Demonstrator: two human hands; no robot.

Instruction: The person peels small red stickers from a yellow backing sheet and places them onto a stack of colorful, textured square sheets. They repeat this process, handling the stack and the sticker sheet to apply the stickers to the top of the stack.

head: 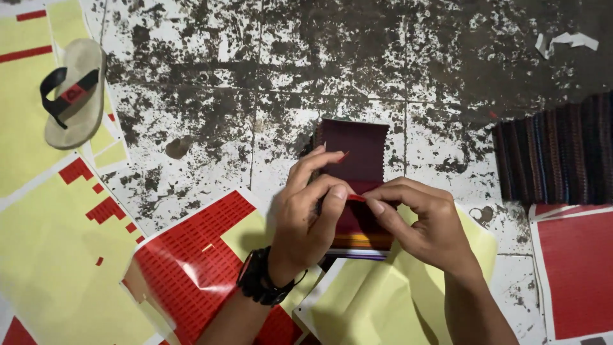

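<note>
My left hand (pixel 306 214) and my right hand (pixel 421 220) meet over a stack of dark maroon fabric swatches (pixel 357 150) lying on the floor. Both pinch a small red sticker (pixel 355 198) between thumb and fingertips, right above the swatch stack. A second small red sticker (pixel 343 156) clings to my left index fingertip. My left wrist wears a black bracelet (pixel 262 281). Under my arms lies a red sticker sheet (pixel 198 249) with yellow backing where stickers are gone.
A beige flip-flop (pixel 73 92) with black strap lies upper left on yellow backing sheets (pixel 45 236). A striped dark fabric (pixel 562 153) sits at right, above another red sheet (pixel 578 268). The floor (pixel 255 64) is worn and mottled; a paper scrap (pixel 568 41) lies top right.
</note>
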